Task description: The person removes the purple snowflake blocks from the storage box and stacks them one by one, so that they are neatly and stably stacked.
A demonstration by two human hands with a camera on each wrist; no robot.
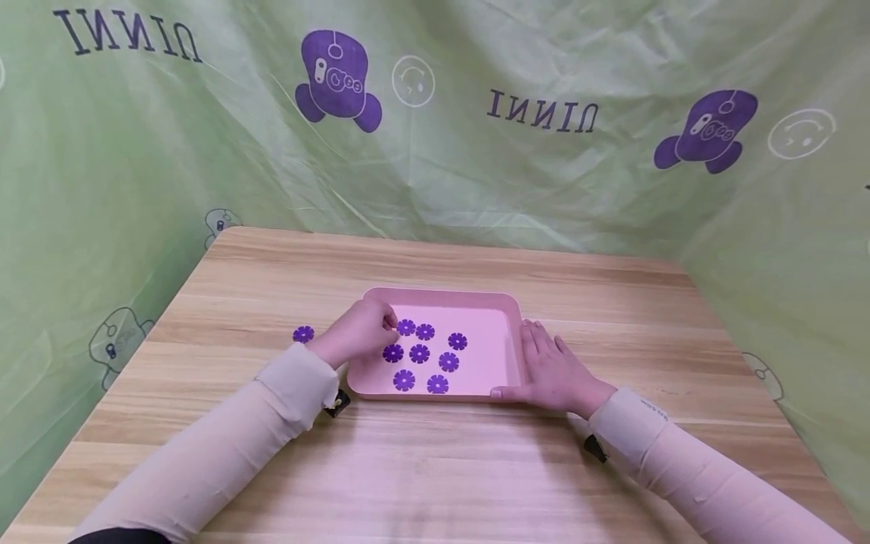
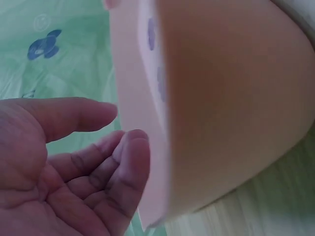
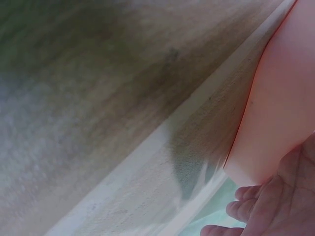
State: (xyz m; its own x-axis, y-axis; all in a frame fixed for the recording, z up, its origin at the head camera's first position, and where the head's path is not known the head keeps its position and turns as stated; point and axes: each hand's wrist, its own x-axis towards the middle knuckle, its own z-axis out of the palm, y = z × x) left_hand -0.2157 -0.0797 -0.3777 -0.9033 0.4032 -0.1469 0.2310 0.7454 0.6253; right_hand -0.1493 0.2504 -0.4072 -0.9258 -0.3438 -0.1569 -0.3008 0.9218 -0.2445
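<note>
A pink tray lies on the table, with several purple notched discs spread over its floor. Over the tray's left side is my left hand, near the upper-left discs. In the left wrist view its thumb and loosely bent fingers stand apart, nothing between them. My right hand lies against the tray's right wall, fingers extended along it and thumb by the front right corner. The right wrist view shows that hand's fingers by the tray's outer wall.
Another purple notched disc lies on the wooden table, left of the tray and beside the left wrist. A green printed sheet hangs behind the table and along both sides. Dark wrist cameras show under both cuffs.
</note>
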